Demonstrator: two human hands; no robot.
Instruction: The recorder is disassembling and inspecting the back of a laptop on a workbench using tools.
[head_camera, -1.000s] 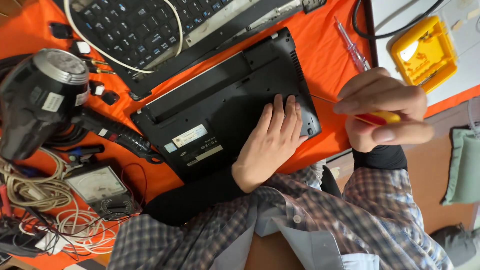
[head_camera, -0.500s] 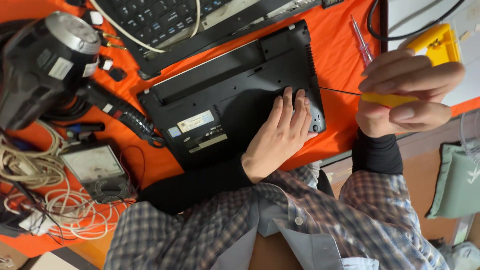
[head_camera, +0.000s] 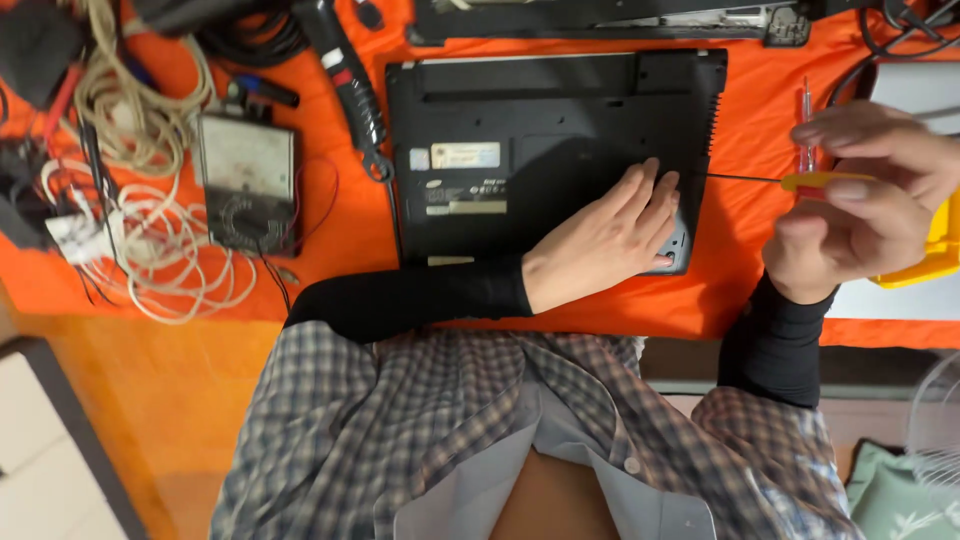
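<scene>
A black laptop (head_camera: 540, 130) lies upside down on the orange table cover (head_camera: 350, 230). My left hand (head_camera: 605, 240) rests flat on its near right corner, fingers spread a little. My right hand (head_camera: 865, 195) grips a screwdriver with a yellow and red handle (head_camera: 812, 181). Its thin shaft (head_camera: 735, 177) points left, and the tip reaches the laptop's base right beside my left fingertips.
A second screwdriver (head_camera: 805, 125) lies on the cover behind my right hand, and a yellow box (head_camera: 930, 255) sits partly under it. A multimeter (head_camera: 248, 182), tangled white cords (head_camera: 150, 240) and a black tool handle (head_camera: 350, 85) lie left of the laptop. Another dark device (head_camera: 610, 18) lies behind.
The view has swung, so the laptop now sits square in frame. My left hand stays on the laptop's corner. My right hand still holds the screwdriver with the tip at the same spot.
</scene>
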